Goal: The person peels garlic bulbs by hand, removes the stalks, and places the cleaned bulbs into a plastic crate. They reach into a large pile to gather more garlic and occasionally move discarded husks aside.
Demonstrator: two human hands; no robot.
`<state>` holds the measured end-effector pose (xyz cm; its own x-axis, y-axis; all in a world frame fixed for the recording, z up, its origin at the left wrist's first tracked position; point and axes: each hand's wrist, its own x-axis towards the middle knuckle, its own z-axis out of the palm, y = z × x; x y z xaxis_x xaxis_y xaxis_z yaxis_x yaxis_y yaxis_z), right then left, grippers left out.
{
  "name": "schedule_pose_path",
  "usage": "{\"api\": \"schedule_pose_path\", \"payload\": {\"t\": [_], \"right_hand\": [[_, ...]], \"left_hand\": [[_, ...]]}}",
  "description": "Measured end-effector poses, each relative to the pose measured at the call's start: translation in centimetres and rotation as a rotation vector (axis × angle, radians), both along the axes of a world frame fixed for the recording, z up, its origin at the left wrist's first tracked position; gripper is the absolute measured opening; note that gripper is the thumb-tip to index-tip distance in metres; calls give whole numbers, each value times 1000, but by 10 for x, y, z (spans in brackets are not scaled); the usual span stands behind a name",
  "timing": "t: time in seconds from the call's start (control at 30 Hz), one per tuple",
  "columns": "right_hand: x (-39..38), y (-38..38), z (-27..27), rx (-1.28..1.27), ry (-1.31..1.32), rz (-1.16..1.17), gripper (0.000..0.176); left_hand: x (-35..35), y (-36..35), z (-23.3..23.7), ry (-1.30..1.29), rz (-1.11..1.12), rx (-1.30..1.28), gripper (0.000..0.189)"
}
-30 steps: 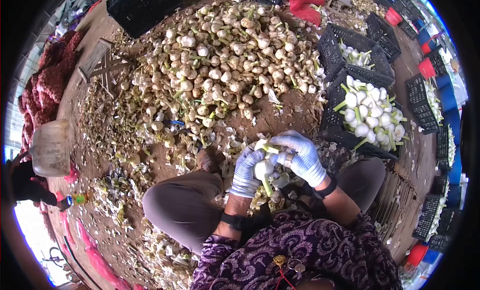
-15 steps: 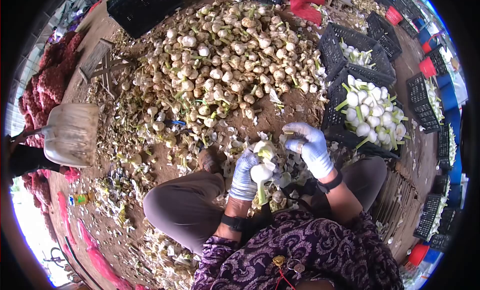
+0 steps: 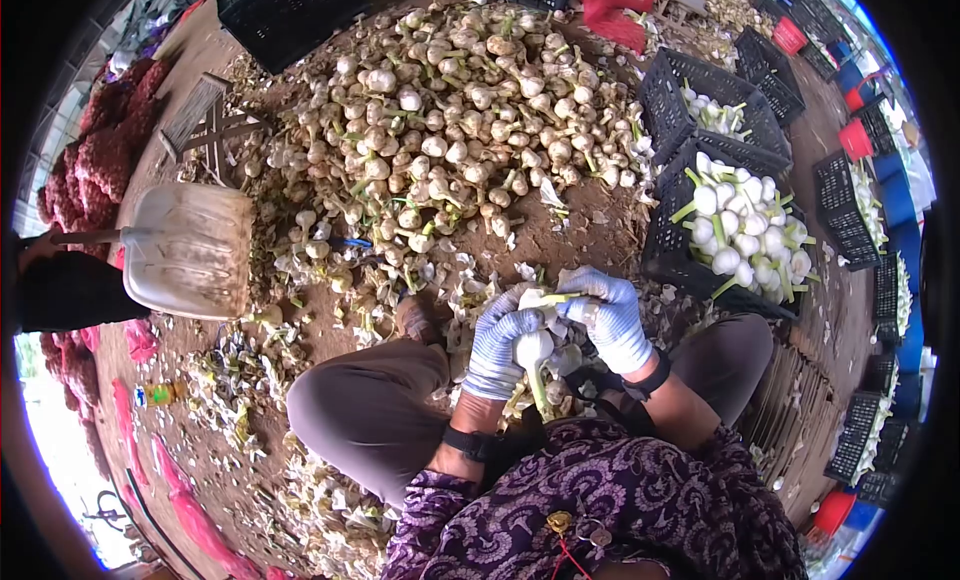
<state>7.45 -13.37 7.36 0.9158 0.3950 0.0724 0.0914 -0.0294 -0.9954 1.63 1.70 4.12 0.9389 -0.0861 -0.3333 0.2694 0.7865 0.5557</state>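
Note:
My left hand (image 3: 497, 347), in a white and bluish glove, is closed around garlic. A peeled white garlic bulb (image 3: 533, 349) hangs below its fingers, its green stem pointing toward my lap. Above that, a second garlic bulb (image 3: 534, 297) with a pale green stem lies between both hands. My right hand (image 3: 614, 323), gloved alike, has its fingers closed on the stem end of this second bulb. Its fingertips partly hide the stem. Loose garlic skins (image 3: 470, 300) lie on the ground around my hands.
A big heap of unpeeled garlic (image 3: 450, 120) lies ahead. A black crate (image 3: 680, 267) of peeled garlic stands at right, another crate (image 3: 655, 95) behind it. At left, a person's arm (image 3: 75, 292) holds a shovel (image 3: 195, 250). A small wooden stool (image 3: 205, 120) lies beyond.
My right hand has moved left and closed on the upper garlic's stem. The lower bulb has shifted slightly right. The other person's shovel has moved right, toward the heap.

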Motion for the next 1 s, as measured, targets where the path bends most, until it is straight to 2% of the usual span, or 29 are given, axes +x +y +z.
{"api": "schedule_pose_path", "payload": {"t": [0.07, 0.1, 0.13, 0.2, 0.23, 0.3, 0.33, 0.4, 0.47, 0.53, 0.6, 0.63, 0.67, 0.73, 0.8, 0.87, 0.9, 0.93, 1.0], "right_hand": [[-3, -2, -11, 289, 333, -56, 9], [-5, -2, -10, 495, 586, -49, 11], [-4, -3, -11, 496, 584, -49, 11], [-2, -4, -15, 615, 750, -4, 16], [1, -6, -15, 619, 749, -4, 16], [10, -10, -13, 616, 787, 212, 18], [12, -6, -12, 617, 785, 210, 18], [16, 5, -9, 620, 736, -34, 19], [34, -3, -37, 527, 685, -53, 18], [60, -10, -51, 260, 616, -104, 20], [68, -9, -42, -620, -239, -142, 30], [64, -10, -39, -918, -569, -256, 43], [62, -19, -30, -848, -554, -192, 49], [58, -31, -22, -152, 172, 41, 46], [44, -28, 11, 15, 350, 142, 35], [38, -31, 0, -18, 290, 336, 33], [32, -32, -5, 25, 424, 305, 30], [28, -31, -18, 77, 225, 230, 23], [20, -24, -11, 126, 434, 112, 16]], "left_hand": [[-1, 1, 1, -32, -42, -70, 53], [-1, -2, 5, 0, -8, -81, 53], [-2, -3, 7, 32, 24, -91, 53], [-2, -2, 0, 17, 17, -113, 53], [-2, -1, -2, -3, 17, -151, 54], [-3, 2, 4, -48, -28, -228, 56], [-3, 3, 3, -49, -30, -228, 56], [-5, 4, -4, -91, -129, -371, 57], [-10, 6, -9, -72, -156, -437, 57], [-12, 5, 5, -103, -239, -372, 59], [-12, 4, 15, -118, -267, -409, 57], [-10, 2, 17, -100, -196, -175, 57], [-9, 1, 18, -77, -117, 55, 57], [-9, 3, 9, -98, -112, 98, 56], [-6, 3, 6, -109, -153, 115, 55], [-2, -1, 10, -124, -188, 128, 54], [0, -4, 11, -144, -183, 164, 53], [-1, -3, 13, -158, -160, 214, 52], [-3, -3, 4, -125, -43, 133, 53]]}}
